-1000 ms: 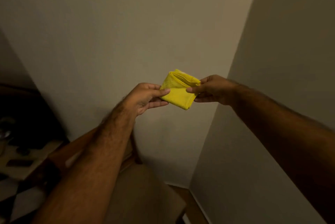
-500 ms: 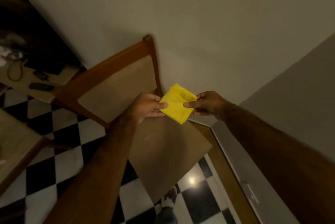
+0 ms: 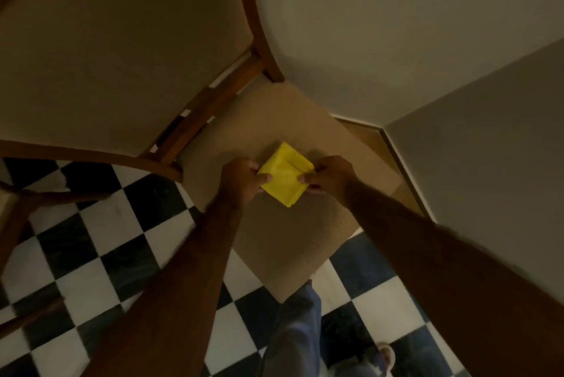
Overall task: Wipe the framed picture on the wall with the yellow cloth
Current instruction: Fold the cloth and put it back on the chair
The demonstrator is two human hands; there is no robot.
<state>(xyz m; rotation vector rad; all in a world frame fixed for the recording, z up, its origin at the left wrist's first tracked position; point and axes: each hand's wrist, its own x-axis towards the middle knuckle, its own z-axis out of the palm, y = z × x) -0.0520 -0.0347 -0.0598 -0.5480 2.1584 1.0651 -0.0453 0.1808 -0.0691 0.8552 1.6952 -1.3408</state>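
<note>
Head view, cloth: a folded yellow cloth (image 3: 285, 176) is held above a chair seat (image 3: 274, 242), in a corner of the room.
Left hand (image 3: 242, 179): pinches the cloth's left edge, thumb on top.
Right hand (image 3: 331, 175): pinches the right edge.
Setting: wooden chair back (image 3: 122, 50); black-and-white checkered floor (image 3: 100, 239); bare walls (image 3: 396, 25).
Picture: out of view.

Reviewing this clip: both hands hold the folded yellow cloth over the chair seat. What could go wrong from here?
1. The yellow cloth is pinched only at its edges by the left hand and right hand; its folds might slip open or drop onto the chair seat.
2. No framed picture is in view, so wiping may be delayed.
3. The chair stands close to the person's leg; bumping seems possible.
</note>
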